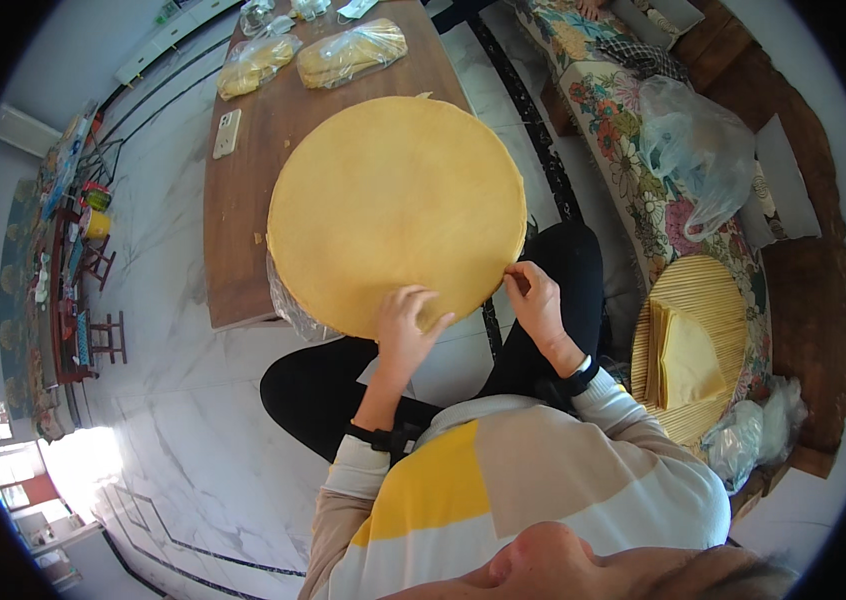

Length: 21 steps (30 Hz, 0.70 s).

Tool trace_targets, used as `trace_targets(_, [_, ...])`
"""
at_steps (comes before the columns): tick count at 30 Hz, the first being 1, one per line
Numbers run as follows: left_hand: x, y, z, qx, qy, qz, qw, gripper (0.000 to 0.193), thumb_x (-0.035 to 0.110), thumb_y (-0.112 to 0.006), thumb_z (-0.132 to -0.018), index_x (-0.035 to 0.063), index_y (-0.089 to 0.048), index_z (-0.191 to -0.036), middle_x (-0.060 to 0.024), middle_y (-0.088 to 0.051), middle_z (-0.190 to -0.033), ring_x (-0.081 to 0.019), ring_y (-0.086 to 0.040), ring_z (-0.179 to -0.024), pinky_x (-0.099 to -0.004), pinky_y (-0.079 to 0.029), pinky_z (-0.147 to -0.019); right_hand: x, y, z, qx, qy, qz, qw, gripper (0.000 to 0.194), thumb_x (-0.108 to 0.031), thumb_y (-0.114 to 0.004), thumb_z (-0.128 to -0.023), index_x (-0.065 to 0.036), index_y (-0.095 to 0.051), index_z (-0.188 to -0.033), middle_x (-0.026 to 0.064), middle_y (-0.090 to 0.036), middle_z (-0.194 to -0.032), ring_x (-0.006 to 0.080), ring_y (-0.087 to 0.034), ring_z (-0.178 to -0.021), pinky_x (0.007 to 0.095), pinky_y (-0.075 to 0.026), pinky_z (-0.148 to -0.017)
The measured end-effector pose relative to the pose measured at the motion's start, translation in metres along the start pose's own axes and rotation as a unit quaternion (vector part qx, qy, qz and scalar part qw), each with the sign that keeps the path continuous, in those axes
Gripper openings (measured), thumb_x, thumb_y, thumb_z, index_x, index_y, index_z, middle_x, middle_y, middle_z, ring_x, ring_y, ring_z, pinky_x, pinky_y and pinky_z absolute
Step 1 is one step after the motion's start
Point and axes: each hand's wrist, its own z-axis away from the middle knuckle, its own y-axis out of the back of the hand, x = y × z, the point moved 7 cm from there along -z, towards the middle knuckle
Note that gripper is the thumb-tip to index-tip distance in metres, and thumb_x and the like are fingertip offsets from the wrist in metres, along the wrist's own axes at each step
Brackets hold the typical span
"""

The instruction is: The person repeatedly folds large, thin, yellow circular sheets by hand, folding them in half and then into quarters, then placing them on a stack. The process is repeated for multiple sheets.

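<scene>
A large, round, thin yellow pancake, apparently the top of a stack, lies over the near right part of the wooden table and overhangs its edge. My left hand rests at its near rim, fingers spread over the surface. At the lower right rim, my right hand pinches the edge between thumb and fingertips. Clear plastic wrap shows from beneath the left side of the pancake. How many layers lie below cannot be told.
Bagged folded pancakes and another bag lie at the table's far end, near a phone. On the floral-covered bench to the right are a plastic bag and a round slatted mat bearing folded pancakes.
</scene>
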Motion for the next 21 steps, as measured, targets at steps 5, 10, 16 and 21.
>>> trace_targets(5, [0.044, -0.064, -0.048, -0.022, -0.023, 0.024, 0.999, 0.050, 0.031, -0.096, -0.095, 0.0059, -0.076, -0.132, -0.0157, -0.074, -0.126, -0.0384, -0.072, -0.122, -0.0470, -0.059, -0.103, -0.002, 0.002, -0.005, 0.033, 0.040, -0.012, 0.999, 0.011, 0.002, -0.079, -0.102, 0.002, -0.075, -0.112, 0.0148, -0.074, -0.101, 0.0300, -0.077, -0.083, 0.0380, -0.062, -0.076])
trace_targets(10, [0.027, -0.109, -0.087, -0.076, 0.068, 0.050, 0.994, 0.045, 0.025, -0.097, -0.095, 0.0050, -0.076, -0.130, -0.0129, -0.074, -0.114, -0.0277, -0.077, -0.101, -0.0413, -0.063, -0.088, 0.016, 0.005, -0.010, 0.002, 0.023, -0.052, 0.998, 0.011, 0.001, -0.075, -0.106, 0.000, -0.077, -0.117, 0.0135, -0.069, -0.100, 0.0298, -0.072, -0.080, 0.0388, -0.059, -0.073])
trace_targets(16, [0.012, -0.113, -0.093, -0.110, 0.162, 0.099, 0.976, 0.029, 0.016, -0.093, -0.097, -0.0004, -0.082, -0.118, -0.0082, -0.082, -0.098, -0.0161, -0.076, -0.084, -0.0346, -0.063, -0.079, 0.033, 0.009, -0.011, -0.031, -0.058, -0.168, 0.984, 0.017, 0.001, -0.072, -0.109, -0.001, -0.076, -0.125, 0.0120, -0.067, -0.100, 0.0236, -0.071, -0.080, 0.0361, -0.058, -0.073])
trace_targets(21, [0.016, -0.105, -0.096, -0.081, 0.168, 0.144, 0.972, 0.019, 0.010, -0.090, -0.099, -0.0041, -0.085, -0.111, -0.0078, -0.083, -0.090, -0.0131, -0.074, -0.078, -0.0317, -0.062, -0.075, 0.028, 0.021, -0.015, 0.060, -0.016, -0.141, 0.988, 0.020, 0.001, -0.070, -0.111, -0.002, -0.075, -0.130, 0.0103, -0.069, -0.101, 0.0189, -0.067, -0.077, 0.0337, -0.057, -0.073])
